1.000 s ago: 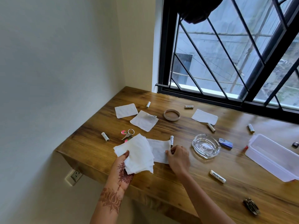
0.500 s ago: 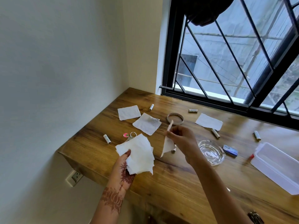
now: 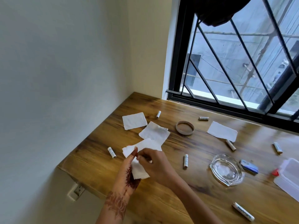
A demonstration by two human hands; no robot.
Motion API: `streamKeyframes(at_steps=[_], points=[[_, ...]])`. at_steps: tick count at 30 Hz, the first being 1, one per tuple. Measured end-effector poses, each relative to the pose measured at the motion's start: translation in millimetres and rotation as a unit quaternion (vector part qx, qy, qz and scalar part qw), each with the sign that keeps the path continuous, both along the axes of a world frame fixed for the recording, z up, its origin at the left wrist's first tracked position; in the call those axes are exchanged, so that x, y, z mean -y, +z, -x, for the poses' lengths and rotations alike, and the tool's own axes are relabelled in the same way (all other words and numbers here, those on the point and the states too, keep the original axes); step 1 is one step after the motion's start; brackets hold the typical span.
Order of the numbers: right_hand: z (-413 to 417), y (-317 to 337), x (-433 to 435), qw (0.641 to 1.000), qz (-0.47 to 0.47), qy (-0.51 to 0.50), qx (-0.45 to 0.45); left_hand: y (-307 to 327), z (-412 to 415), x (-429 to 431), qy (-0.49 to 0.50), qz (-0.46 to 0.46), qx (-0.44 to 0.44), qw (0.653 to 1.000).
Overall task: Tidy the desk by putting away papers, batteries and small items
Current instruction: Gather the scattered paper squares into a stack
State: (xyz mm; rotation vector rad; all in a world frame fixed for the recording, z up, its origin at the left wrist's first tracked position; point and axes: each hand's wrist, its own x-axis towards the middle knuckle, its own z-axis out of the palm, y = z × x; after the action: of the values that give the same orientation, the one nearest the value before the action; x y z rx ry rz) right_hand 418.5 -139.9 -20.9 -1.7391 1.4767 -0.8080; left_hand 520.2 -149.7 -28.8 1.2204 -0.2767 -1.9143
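I hold the stack of paper squares (image 3: 140, 160) upright in my left hand (image 3: 129, 172), its fingers closed on the stack's near edge, while my right hand (image 3: 153, 164) pinches the newest sheet against the front of that stack, just over the near edge of the surface (image 3: 161, 201).

I take the step in hand to be squaring this sheet onto the pile. To do it well I should line up the corners before I let go, press with my left thumb (image 3: 134, 151), and only then free my right fingers (image 3: 142, 157); the sheets look thin and soft, so a loose pinch could let one slip or crumple.

With the glass ashtray (image 3: 226, 172) as my mark: two loose squares (image 3: 153, 132) lie far to its left, toward the wall, and a third square (image 3: 222, 130) lies beyond it, toward the window. One battery (image 3: 186, 160) lies just left of it, another (image 3: 112, 152) well left by the wall, others beyond. The clear plastic box (image 3: 289, 175) sits to its right, probably where things belong.
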Motion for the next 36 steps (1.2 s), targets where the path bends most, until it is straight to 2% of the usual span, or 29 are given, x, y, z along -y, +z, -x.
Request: streamKeyframes(at_steps=[5, 8, 10, 14, 18, 21, 24, 26, 28, 30, 33, 36], points=[[21, -11, 31, 0.988, 0.066, -0.137, 0.026, -6, -23, 24, 0.003, 0.021, 0.042, 0.999], [43, -37, 59, 0.964, 0.036, -0.258, 0.045, 0, -25, 35, 0.053, 0.037, 0.018, 0.998], [57, -57, 78, 0.949, 0.005, -0.314, 0.027, 2, -28, 43, 0.050, 0.044, 0.013, 0.998], [69, -79, 103, 0.929, -0.017, -0.368, -0.034, 3, -34, 56, 0.018, 0.039, 0.068, 0.997], [64, -82, 117, 0.912, -0.041, -0.390, -0.117, 0, -40, 67, 0.005, 0.038, 0.061, 0.997], [64, -82, 121, 0.905, -0.043, -0.405, -0.122, 2, -40, 74, 0.004, 0.056, 0.050, 0.997], [67, -79, 118, 0.917, -0.048, -0.395, -0.039, 4, -39, 79, 0.000, 0.071, 0.030, 0.997], [71, -70, 114, 0.920, -0.077, -0.372, 0.091, 1, -40, 85, -0.002, 0.072, 0.012, 0.997], [76, -54, 109, 0.906, -0.115, -0.347, 0.215, 1, -40, 89, -0.002, 0.074, 0.004, 0.997], [82, -33, 107, 0.893, -0.139, -0.313, 0.291, 3, -37, 91, 0.000, 0.076, -0.002, 0.997], [86, 3, 105, 0.896, -0.144, -0.257, 0.333, 2, -36, 92, 0.008, 0.062, -0.010, 0.998], [79, 35, 104, 0.921, -0.138, -0.187, 0.311, 1, -33, 94, 0.001, 0.048, -0.016, 0.999]])
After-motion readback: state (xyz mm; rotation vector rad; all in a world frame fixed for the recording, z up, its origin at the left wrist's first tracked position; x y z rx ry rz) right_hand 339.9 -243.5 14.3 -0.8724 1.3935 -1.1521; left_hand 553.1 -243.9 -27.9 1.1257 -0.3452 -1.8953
